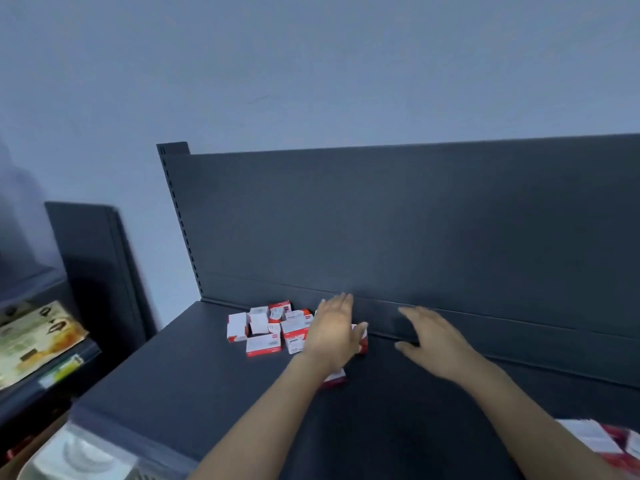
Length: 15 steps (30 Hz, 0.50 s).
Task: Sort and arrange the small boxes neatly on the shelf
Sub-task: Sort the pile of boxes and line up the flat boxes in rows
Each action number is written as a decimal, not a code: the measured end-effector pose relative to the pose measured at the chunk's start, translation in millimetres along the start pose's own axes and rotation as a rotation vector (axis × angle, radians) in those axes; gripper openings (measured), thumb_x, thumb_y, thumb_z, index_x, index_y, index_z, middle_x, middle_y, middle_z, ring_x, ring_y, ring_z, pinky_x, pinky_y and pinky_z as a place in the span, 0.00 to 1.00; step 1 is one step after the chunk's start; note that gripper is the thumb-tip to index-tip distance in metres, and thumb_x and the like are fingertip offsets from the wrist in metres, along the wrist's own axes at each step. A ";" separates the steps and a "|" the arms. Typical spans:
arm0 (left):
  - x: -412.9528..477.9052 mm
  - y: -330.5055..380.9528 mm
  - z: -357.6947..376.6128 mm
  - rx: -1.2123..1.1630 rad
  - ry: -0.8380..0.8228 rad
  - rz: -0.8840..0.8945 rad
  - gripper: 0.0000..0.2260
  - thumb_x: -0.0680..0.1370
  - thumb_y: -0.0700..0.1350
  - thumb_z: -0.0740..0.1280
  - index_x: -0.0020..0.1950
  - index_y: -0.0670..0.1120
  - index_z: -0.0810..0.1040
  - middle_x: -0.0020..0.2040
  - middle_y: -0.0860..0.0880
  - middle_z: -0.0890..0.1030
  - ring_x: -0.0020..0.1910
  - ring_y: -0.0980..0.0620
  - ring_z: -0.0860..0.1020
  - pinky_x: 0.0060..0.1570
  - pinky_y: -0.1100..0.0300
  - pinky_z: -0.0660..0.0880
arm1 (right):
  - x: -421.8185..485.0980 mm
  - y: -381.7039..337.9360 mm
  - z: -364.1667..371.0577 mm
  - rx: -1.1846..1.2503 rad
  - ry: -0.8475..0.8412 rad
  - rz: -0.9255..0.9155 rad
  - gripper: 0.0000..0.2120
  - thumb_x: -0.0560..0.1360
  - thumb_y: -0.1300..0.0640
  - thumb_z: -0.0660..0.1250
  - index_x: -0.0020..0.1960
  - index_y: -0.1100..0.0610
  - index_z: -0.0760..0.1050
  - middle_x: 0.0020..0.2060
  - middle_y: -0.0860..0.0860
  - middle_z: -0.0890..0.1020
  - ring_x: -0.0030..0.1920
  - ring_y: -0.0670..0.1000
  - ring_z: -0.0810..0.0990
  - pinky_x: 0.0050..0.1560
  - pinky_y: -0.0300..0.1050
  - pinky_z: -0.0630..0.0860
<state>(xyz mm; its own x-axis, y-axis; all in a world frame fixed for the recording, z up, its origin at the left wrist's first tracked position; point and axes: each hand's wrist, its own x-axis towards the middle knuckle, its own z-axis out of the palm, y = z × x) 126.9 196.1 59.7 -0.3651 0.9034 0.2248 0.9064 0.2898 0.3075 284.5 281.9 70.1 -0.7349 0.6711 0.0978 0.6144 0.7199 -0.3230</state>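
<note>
At five o'clock, nearest me, a few small red-and-white cardboard boxes [602,441] are lying on the dark grey metal shelf [207,393]. My left hand [332,329] is hovering flat, grip apart, over a loose cluster of like boxes [273,327] spreading toward its nine o'clock; one box [334,379] is lying under my wrist. My right hand [436,341] is hovering at its three o'clock, grip apart, holding nothing.

Shelf [194,375] — dark matt metal, smooth; small boxes [263,344] — white-red printed card, slight sheen.
</note>
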 end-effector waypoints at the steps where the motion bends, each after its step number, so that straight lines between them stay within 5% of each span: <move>1: -0.3 -27.7 -3.9 0.000 -0.025 -0.024 0.26 0.80 0.50 0.57 0.75 0.41 0.55 0.76 0.45 0.59 0.75 0.48 0.56 0.74 0.57 0.49 | 11.8 -19.1 13.9 0.002 -0.042 -0.029 0.29 0.76 0.51 0.64 0.73 0.55 0.58 0.72 0.51 0.65 0.73 0.51 0.61 0.71 0.45 0.62; 7: -6.9 -146.8 -3.4 -0.015 -0.125 -0.140 0.15 0.78 0.50 0.61 0.61 0.45 0.72 0.61 0.46 0.77 0.59 0.47 0.74 0.59 0.56 0.72 | 49.8 -92.4 83.9 0.004 -0.313 -0.113 0.25 0.72 0.56 0.68 0.67 0.56 0.67 0.63 0.52 0.71 0.65 0.54 0.69 0.64 0.46 0.69; 15: -5.5 -182.5 5.7 0.029 -0.161 -0.134 0.19 0.77 0.54 0.62 0.63 0.46 0.71 0.61 0.47 0.75 0.59 0.49 0.74 0.57 0.58 0.72 | 62.6 -98.7 105.4 -0.129 -0.437 -0.095 0.26 0.72 0.56 0.70 0.68 0.58 0.67 0.63 0.55 0.71 0.64 0.55 0.69 0.63 0.50 0.69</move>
<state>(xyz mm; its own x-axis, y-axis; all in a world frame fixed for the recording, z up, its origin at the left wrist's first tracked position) -35.4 140.0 -2.9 -0.4461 0.8944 0.0319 0.8585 0.4175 0.2978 147.6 234.3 8.9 -0.8250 0.4829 -0.2935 0.5484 0.8095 -0.2097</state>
